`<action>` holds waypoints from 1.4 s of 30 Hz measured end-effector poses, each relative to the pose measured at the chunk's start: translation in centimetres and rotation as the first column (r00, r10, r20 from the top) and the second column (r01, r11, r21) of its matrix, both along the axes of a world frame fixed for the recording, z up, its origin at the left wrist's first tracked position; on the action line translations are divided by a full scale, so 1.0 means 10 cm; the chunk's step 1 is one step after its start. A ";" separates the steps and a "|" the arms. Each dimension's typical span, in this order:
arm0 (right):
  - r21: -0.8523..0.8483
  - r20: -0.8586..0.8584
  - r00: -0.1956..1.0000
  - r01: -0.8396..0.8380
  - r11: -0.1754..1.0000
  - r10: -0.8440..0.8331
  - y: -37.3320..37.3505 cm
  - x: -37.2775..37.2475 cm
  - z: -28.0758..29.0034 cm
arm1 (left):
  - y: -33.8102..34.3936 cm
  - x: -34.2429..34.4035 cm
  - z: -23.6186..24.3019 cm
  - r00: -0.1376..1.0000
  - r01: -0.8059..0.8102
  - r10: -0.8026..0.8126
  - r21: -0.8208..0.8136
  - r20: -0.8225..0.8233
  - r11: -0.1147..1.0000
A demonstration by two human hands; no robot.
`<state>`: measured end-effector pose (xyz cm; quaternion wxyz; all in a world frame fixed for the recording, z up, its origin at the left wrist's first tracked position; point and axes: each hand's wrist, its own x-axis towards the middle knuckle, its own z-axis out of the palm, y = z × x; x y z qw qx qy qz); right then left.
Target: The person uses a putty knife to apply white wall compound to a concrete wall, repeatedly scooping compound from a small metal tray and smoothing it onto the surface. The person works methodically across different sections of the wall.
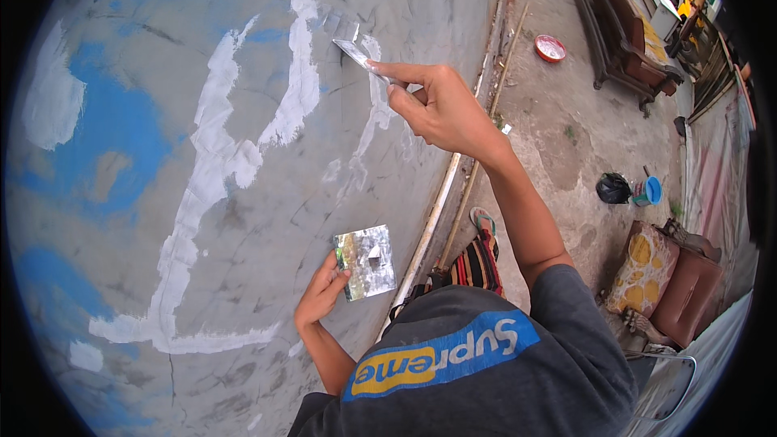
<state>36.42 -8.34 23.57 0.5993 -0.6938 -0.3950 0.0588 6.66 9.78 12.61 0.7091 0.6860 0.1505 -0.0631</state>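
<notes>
My right hand (445, 109) grips a metal putty knife (354, 53), its blade against or very close to the grey wall (267, 226) near the upper middle. Just below the blade runs a thin streak of white putty (375, 109). Lower down, my left hand (322, 295) holds a thin, shiny square metal plate (374, 277) by its left edge, fingers and thumb closed on it. A small white dab sits on the plate. Broad white putty bands (212, 154) cross the wall to the left, among patches of blue paint (133, 142).
A pale pipe (425, 235) and a thin pole (507, 57) run along the wall's foot. On the concrete ground stand a red basin (549, 49), a wooden bench (619, 24), a black bag (613, 188), a blue bucket (650, 191) and a worn brown seat (686, 295).
</notes>
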 end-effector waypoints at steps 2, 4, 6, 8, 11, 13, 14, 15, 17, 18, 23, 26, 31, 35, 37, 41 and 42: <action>0.006 -0.058 0.998 -0.016 1.000 0.016 -0.08 0.00 0.01 | 0.00 0.00 0.02 1.000 -0.006 0.006 -0.009 -0.010 1.000; 0.076 -0.175 0.985 0.019 0.997 -0.006 -0.11 0.04 0.03 | 0.00 0.00 0.03 1.000 -0.008 0.008 -0.018 -0.027 1.000; 0.096 -0.169 0.985 0.057 0.994 -0.040 -0.05 0.14 -0.03 | 0.00 0.00 0.04 0.999 -0.007 0.006 -0.028 -0.050 1.000; 0.116 -0.155 0.986 0.081 0.990 -0.063 0.03 0.18 -0.09 | -0.01 0.01 0.05 0.999 0.005 -0.006 -0.015 -0.049 1.000; 0.121 -0.109 0.992 0.078 0.990 -0.065 0.11 0.11 -0.17 | 0.00 0.01 0.02 0.999 0.015 -0.016 -0.024 -0.032 1.000; 0.105 -0.054 0.997 0.064 0.992 -0.059 0.10 0.05 -0.24 | 0.01 0.01 -0.01 1.000 0.015 -0.015 -0.030 -0.019 0.999; 0.061 -0.092 0.996 0.023 0.998 -0.018 0.06 0.02 -0.20 | 0.01 -0.01 -0.02 1.000 0.004 -0.004 -0.023 -0.008 1.000; 0.019 -0.131 0.991 -0.019 1.000 0.022 -0.04 -0.02 -0.10 | 0.02 -0.02 -0.03 1.000 -0.007 0.007 -0.015 0.002 1.000; 0.020 -0.196 0.980 -0.015 1.000 0.019 -0.08 -0.01 -0.07 | 0.00 -0.01 0.01 1.000 -0.016 0.015 -0.019 -0.008 1.000; 0.065 -0.221 0.975 0.024 0.998 -0.009 -0.05 0.03 -0.10 | -0.01 -0.02 0.02 1.000 -0.022 0.022 -0.020 -0.012 1.000; 0.233 -0.272 0.954 0.196 0.953 -0.129 0.37 -0.05 -0.38 | 0.00 0.00 0.03 0.996 -0.027 0.030 0.029 -0.082 0.999; 0.338 -0.093 0.969 0.246 0.908 -0.228 0.72 -0.27 -0.54 | -0.02 0.02 0.05 0.997 -0.019 0.021 0.030 -0.078 0.999; 0.295 0.017 0.986 0.153 0.943 -0.165 0.47 -0.47 -0.60 | 0.01 0.01 -0.02 0.999 -0.004 0.007 0.051 -0.047 0.999; 0.119 -0.304 0.952 0.052 0.991 -0.013 -0.01 0.03 -0.29 | 0.00 0.01 0.03 0.999 -0.016 0.017 0.024 -0.043 1.000; 0.110 -0.327 0.945 0.064 0.992 -0.025 -0.04 0.29 -0.18 | -0.01 0.02 0.05 0.998 -0.022 0.023 0.015 -0.061 1.000; 0.036 -0.274 0.962 0.025 0.999 -0.014 0.02 0.31 -0.10 | -0.03 0.01 0.06 0.997 -0.032 0.033 0.013 -0.071 0.999; 0.047 -0.270 0.963 0.030 0.998 -0.016 0.03 0.24 -0.09 | -0.03 0.02 0.05 0.998 -0.028 0.029 0.015 -0.056 0.999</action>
